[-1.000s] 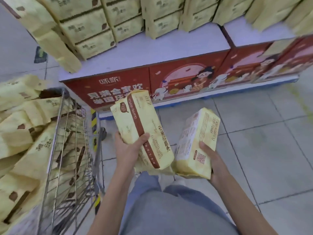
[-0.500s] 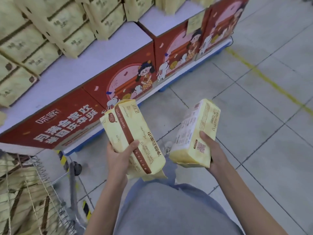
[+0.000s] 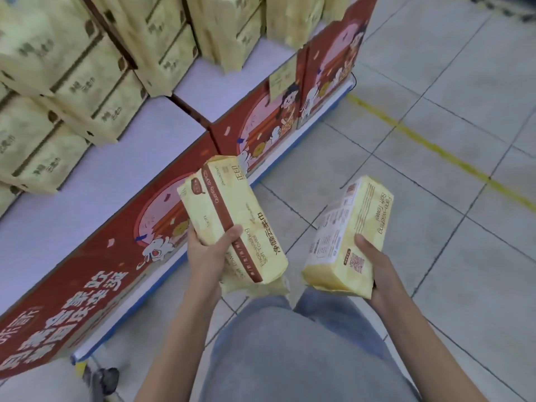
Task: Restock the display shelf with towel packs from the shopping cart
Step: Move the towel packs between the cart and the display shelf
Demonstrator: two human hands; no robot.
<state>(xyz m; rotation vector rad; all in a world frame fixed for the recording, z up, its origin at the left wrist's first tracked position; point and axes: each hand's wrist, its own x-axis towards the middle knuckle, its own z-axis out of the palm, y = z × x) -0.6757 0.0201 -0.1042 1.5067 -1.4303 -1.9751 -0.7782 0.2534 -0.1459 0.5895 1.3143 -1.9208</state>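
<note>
My left hand (image 3: 207,256) grips a yellow towel pack (image 3: 229,216) with a brown stripe, thumb across its front; a second pack seems to sit under it. A second yellow towel pack (image 3: 345,236) rests in my right hand (image 3: 374,265), fingers curled round its lower end. Both are held at waist height above the floor, in front of the low display shelf (image 3: 92,181). The shelf has a pale top and a red printed front. Several stacked towel packs (image 3: 72,82) fill its back. Of the shopping cart only a wheel (image 3: 106,380) shows at the bottom left.
Grey floor tiles with a yellow line (image 3: 435,146) stretch to the right. A yellow price tag (image 3: 282,79) hangs on the shelf's red front. My legs in blue jeans (image 3: 290,352) fill the bottom middle.
The view has swung right: the cart basket has slid out at the bottom left and more of the shelf and floor shows. Both hands still hold their packs in the same way.
</note>
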